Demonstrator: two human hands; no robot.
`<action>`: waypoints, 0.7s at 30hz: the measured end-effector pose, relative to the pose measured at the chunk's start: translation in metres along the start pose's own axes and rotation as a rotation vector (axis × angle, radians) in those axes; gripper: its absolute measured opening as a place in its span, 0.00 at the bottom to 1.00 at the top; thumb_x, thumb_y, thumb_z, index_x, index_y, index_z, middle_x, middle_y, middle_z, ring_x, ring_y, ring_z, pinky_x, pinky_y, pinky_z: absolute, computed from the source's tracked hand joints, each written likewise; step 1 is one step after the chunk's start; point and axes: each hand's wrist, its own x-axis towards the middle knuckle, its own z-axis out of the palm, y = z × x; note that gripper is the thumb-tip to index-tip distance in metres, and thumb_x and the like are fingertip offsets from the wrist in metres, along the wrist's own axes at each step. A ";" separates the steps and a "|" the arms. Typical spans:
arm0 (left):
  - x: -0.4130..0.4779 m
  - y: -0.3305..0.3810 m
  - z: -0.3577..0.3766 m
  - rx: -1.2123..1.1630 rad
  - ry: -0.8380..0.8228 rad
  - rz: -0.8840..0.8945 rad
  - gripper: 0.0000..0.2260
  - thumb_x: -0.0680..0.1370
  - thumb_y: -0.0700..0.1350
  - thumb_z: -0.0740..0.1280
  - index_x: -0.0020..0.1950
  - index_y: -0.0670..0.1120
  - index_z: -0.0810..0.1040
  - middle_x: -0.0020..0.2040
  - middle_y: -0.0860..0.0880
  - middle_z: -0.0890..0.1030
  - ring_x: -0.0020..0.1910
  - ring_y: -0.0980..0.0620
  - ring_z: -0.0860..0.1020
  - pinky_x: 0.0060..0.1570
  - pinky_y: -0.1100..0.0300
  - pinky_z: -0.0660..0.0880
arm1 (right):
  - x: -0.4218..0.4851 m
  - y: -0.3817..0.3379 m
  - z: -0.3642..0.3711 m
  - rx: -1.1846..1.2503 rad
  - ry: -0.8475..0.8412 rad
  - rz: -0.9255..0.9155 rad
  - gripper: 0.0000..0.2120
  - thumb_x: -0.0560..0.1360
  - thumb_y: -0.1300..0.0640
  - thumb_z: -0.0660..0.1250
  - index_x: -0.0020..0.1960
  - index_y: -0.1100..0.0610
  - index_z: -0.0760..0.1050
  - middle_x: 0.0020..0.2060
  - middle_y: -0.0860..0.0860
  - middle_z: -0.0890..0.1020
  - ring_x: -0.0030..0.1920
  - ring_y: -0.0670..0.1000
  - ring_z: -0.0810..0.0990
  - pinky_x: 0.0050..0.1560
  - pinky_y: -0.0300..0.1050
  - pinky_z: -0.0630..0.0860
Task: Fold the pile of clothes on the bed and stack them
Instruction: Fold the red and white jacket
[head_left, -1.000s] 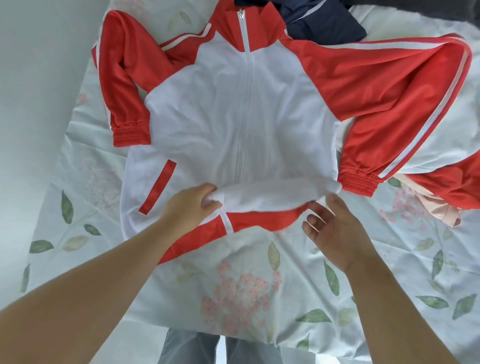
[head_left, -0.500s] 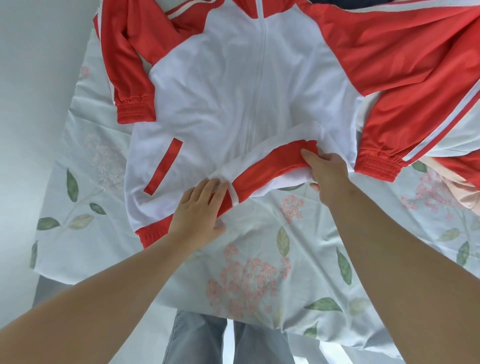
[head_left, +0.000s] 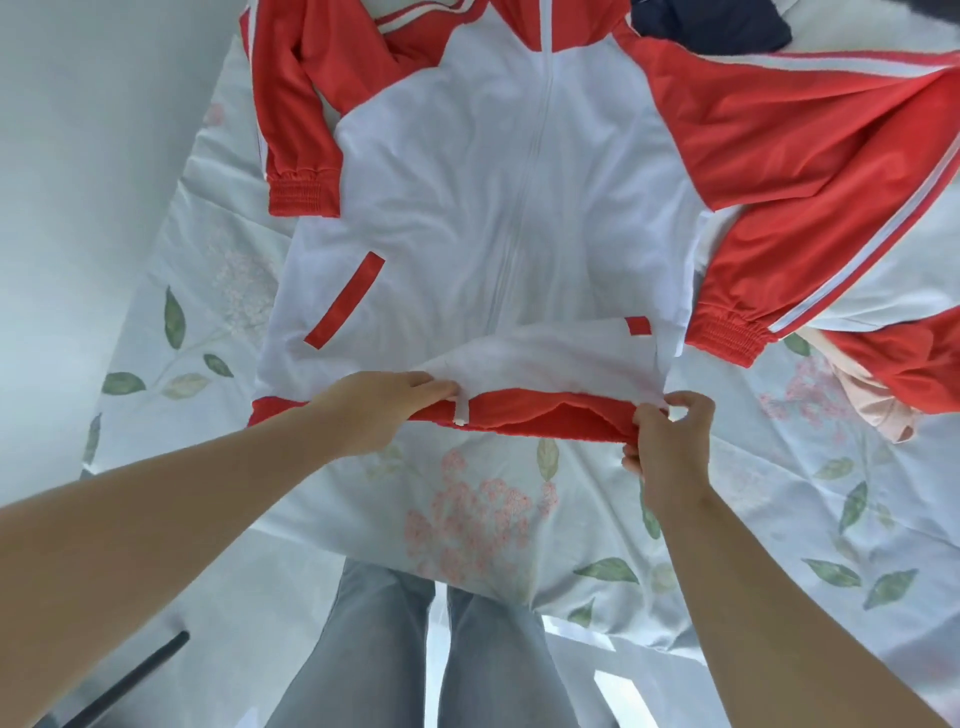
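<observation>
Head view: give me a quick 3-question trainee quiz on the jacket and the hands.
1. True or false: the jacket lies front side up on the bedsheet.
2. What does the right hand grip? A) the jacket's red hem B) the collar C) the dark garment at the top edge
3. Fill in: the left hand is at the hem, beside the lower end of the ___.
Key: 1 true; 2 A; 3 zip.
</observation>
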 end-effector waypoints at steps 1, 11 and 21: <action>-0.008 0.005 0.001 0.028 -0.055 0.028 0.34 0.74 0.30 0.56 0.74 0.59 0.57 0.68 0.58 0.68 0.52 0.47 0.78 0.45 0.55 0.76 | -0.007 0.010 -0.008 -0.075 -0.009 0.000 0.12 0.72 0.63 0.59 0.51 0.50 0.64 0.37 0.53 0.74 0.28 0.50 0.70 0.22 0.39 0.69; -0.036 0.038 0.036 0.209 -0.498 0.088 0.30 0.79 0.35 0.56 0.76 0.58 0.54 0.72 0.56 0.64 0.65 0.49 0.72 0.58 0.54 0.74 | -0.047 0.088 -0.045 -0.793 -0.361 0.248 0.04 0.72 0.61 0.59 0.46 0.55 0.69 0.41 0.56 0.78 0.36 0.55 0.74 0.35 0.43 0.72; -0.031 0.041 0.071 0.134 -0.084 -0.062 0.24 0.80 0.46 0.57 0.76 0.55 0.56 0.77 0.52 0.55 0.72 0.49 0.62 0.68 0.55 0.63 | -0.039 0.090 -0.002 -1.207 -0.633 -0.409 0.27 0.73 0.51 0.67 0.70 0.43 0.63 0.67 0.47 0.66 0.67 0.52 0.64 0.64 0.49 0.65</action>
